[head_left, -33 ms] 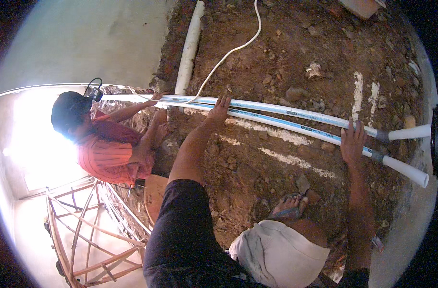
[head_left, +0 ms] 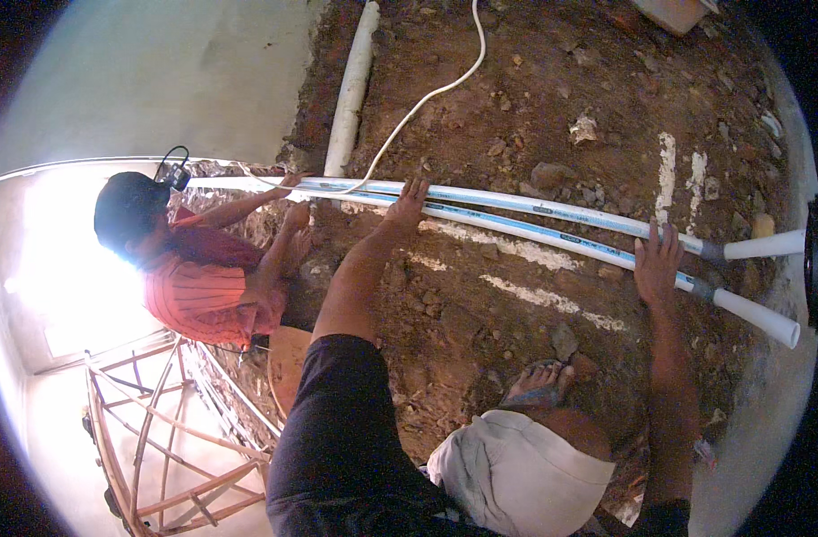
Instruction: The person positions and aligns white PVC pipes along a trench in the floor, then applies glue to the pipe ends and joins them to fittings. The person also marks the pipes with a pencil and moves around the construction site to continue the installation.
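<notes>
Two long white pipes with blue stripes, an upper pipe (head_left: 534, 206) and a lower pipe (head_left: 516, 225), run side by side across the soil and spread apart toward the right. My left hand (head_left: 407, 204) bends over both where they lie close together. Farther right, my right hand (head_left: 658, 267) lies across the lower pipe, its fingertips reaching the upper one. Both hands look closed round the pipes; their undersides are hidden. Just beyond my right hand, a grey coupling (head_left: 713, 251) and a second grey coupling (head_left: 702, 291) join plain white end pieces.
A co-worker (head_left: 203, 277) in an orange shirt squats at left, one hand on the pipes' far end. A white cable (head_left: 427, 100) crosses the pipes; a thicker pipe (head_left: 352, 89) lies beyond. White powder lines (head_left: 507, 243) mark the soil. A wooden frame (head_left: 171, 438) stands lower left.
</notes>
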{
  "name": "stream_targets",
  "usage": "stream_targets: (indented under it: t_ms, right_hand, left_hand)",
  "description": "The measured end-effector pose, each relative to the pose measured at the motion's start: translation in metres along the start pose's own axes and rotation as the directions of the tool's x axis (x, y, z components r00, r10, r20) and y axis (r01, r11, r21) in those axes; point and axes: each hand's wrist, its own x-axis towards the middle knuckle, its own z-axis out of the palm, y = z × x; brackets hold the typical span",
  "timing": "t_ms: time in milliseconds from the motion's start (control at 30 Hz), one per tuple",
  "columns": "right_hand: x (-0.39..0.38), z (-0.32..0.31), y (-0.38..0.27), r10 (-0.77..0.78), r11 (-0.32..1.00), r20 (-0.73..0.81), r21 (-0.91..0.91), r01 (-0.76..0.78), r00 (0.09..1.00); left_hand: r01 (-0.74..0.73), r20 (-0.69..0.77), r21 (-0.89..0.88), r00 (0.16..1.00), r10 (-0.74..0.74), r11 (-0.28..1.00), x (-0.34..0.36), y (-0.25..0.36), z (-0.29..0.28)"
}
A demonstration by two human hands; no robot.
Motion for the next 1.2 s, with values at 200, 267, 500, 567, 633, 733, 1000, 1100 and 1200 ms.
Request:
stream_targets:
  t_ms: [200,267,500,567,633,733,1000,1100,1200]
  right_hand:
    - [-0.004,0.014,0.006,-0.017,0.999,-0.070,-0.032,0.015,0.997]
    - [-0.008,0.007,0.016,0.021,0.998,-0.001,-0.061,-0.021,1.000]
    - [0.003,-0.006,-0.006,0.033,0.998,-0.011,0.059,-0.032,0.999]
    - [-0.005,-0.001,0.008,0.070,0.998,-0.015,-0.009,-0.070,0.997]
    - [-0.003,-0.006,0.005,0.072,0.996,0.001,0.049,-0.072,0.997]
    - [-0.002,-0.012,0.001,0.098,0.992,0.032,0.079,-0.101,0.995]
    - [-0.004,-0.007,0.005,0.061,0.992,-0.063,0.114,-0.053,0.996]
    - [-0.006,-0.008,0.008,0.063,0.993,-0.082,0.109,-0.054,0.995]
    - [-0.004,-0.012,0.006,0.066,0.993,-0.079,0.102,-0.057,0.995]
  left_hand:
    - [-0.046,-0.091,-0.168,0.995,0.031,0.985,-0.009,-0.012,0.001]
    - [-0.015,-0.033,-0.181,0.999,0.009,0.983,0.008,0.021,-0.009]
    - [-0.098,-0.193,-0.119,0.978,0.073,0.988,-0.007,-0.033,0.021]
    - [0.026,0.003,-0.176,1.000,-0.026,0.984,0.011,-0.004,0.008]
    - [0.075,0.104,-0.085,0.992,-0.066,0.994,0.011,-0.006,-0.004]
    - [0.059,0.041,-0.162,0.998,-0.053,0.985,0.005,0.001,-0.012]
    - [0.056,0.016,-0.108,0.998,-0.054,0.993,0.001,0.000,-0.012]
    - [0.093,0.101,-0.220,0.992,-0.072,0.971,0.007,0.002,-0.018]
    - [0.065,0.051,-0.141,0.997,-0.058,0.988,0.002,0.002,-0.017]
